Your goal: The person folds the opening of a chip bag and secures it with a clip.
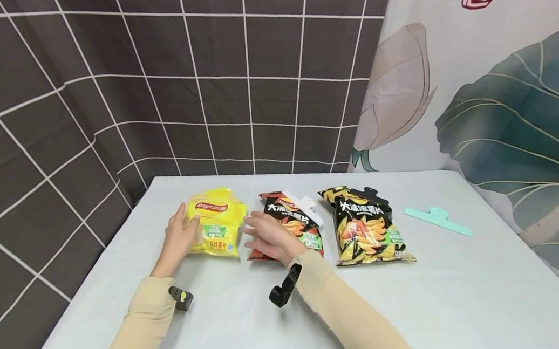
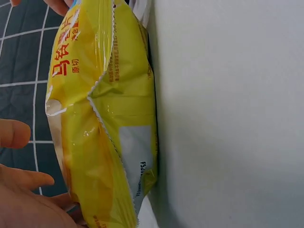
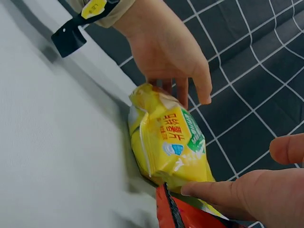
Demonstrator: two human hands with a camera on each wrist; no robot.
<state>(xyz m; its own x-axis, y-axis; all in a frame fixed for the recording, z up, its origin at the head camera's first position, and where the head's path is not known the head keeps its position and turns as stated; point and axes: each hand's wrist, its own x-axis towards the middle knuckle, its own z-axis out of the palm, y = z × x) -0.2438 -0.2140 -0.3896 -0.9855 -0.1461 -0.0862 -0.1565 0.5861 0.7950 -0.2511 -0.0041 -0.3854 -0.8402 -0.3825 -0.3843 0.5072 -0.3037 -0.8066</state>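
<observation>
- Yellow bag (image 1: 220, 217): long axis runs near to far, bottom edge nearest.
- Left hand (image 1: 180, 236): fingers extended against its left side.
- Right hand (image 1: 271, 237): fingers extended by its right edge.

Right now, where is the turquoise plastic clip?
In the head view, the clip lies rightmost on the white table, right of the black-and-yellow chip bag.

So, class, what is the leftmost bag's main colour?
Yellow: the bag shows best in the head view.
</observation>
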